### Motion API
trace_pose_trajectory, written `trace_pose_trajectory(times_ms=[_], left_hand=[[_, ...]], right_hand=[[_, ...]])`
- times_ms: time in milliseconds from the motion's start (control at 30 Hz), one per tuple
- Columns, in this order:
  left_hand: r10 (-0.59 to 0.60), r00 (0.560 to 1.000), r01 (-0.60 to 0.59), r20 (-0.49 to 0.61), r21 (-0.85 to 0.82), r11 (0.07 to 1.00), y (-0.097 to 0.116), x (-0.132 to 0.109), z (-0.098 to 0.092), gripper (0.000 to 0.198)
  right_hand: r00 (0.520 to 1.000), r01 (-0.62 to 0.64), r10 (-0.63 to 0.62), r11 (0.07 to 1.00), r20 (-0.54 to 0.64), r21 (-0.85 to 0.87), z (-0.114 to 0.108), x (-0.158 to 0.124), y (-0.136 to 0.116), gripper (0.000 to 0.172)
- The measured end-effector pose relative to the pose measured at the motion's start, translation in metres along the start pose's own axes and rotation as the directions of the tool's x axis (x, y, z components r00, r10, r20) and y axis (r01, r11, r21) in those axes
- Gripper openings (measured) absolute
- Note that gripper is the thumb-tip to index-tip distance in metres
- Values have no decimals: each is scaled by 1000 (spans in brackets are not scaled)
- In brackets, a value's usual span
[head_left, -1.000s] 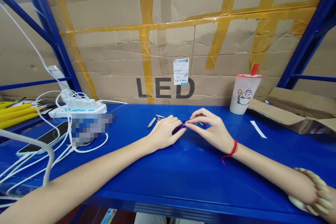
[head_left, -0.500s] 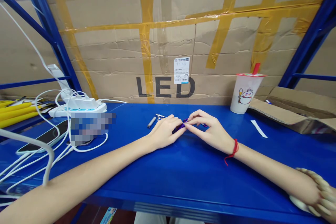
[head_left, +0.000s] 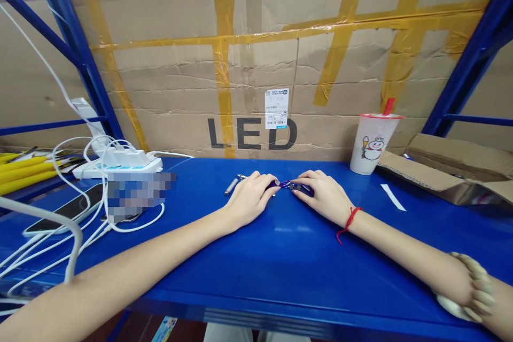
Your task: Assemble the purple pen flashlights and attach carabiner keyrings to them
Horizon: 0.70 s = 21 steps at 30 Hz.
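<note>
My left hand [head_left: 250,197] is closed round a small purple tube [head_left: 275,184], whose round, silvery end shows between thumb and index finger. Facing it, my right hand [head_left: 324,195] pinches a purple piece with silvery metal parts [head_left: 292,185], and its thin tip reaches toward the tube. Whether the two pieces touch I cannot make out. On the blue tabletop [head_left: 280,267], just left of my left hand, lies a small grey cylinder [head_left: 231,187]. Small silvery parts [head_left: 241,177] lie beside it, partly hidden behind my left hand.
A lidded cup [head_left: 371,147] with a red straw stands at the back right, near an open cardboard box [head_left: 444,171] and a white strip [head_left: 393,197]. At left are a power strip [head_left: 124,163], white cables and a phone [head_left: 66,214]. A large carton [head_left: 176,91] closes off the back.
My hands have drawn slightly apart. The tube's round end and the metal parts of the purple piece now show between them. The right hand has lowered, its fingers closing round its piece.
</note>
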<state>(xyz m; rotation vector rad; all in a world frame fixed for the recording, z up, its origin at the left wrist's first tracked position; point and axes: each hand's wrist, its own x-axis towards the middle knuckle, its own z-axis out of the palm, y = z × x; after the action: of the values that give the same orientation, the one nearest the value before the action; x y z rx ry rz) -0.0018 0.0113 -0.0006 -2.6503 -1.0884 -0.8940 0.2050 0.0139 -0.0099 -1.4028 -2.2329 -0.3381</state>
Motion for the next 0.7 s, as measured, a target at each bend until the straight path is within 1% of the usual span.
trace_pose_trajectory(times_ms=[200,333,433,533,600,700], left_hand=[[15,1000,-15,24,0,1000,0,0,1,23],[47,998,-45,33,-46,998,-1,0,1,22],[85,996,-80,39,-110,991,-2,0,1,22],[112,993,-104,49,-150,983,-2,0,0,21],[119,991,-109,54,-168,980,-2,0,0,20],[104,993,-92,54,-190,977,-1,0,0,19]], right_hand=[[999,-18,22,995,50,-94,-1,1,2,20],[1000,10,-7,996,27,-86,1,2,7,16],[1000,20,-20,1000,1,-7,0,2,8,13],[1000,-8,10,992,-17,129,-2,1,3,13],[998,-11,26,973,-61,232,-4,1,-1,14],[985,24,46,919,-167,395,-6,1,-10,16]])
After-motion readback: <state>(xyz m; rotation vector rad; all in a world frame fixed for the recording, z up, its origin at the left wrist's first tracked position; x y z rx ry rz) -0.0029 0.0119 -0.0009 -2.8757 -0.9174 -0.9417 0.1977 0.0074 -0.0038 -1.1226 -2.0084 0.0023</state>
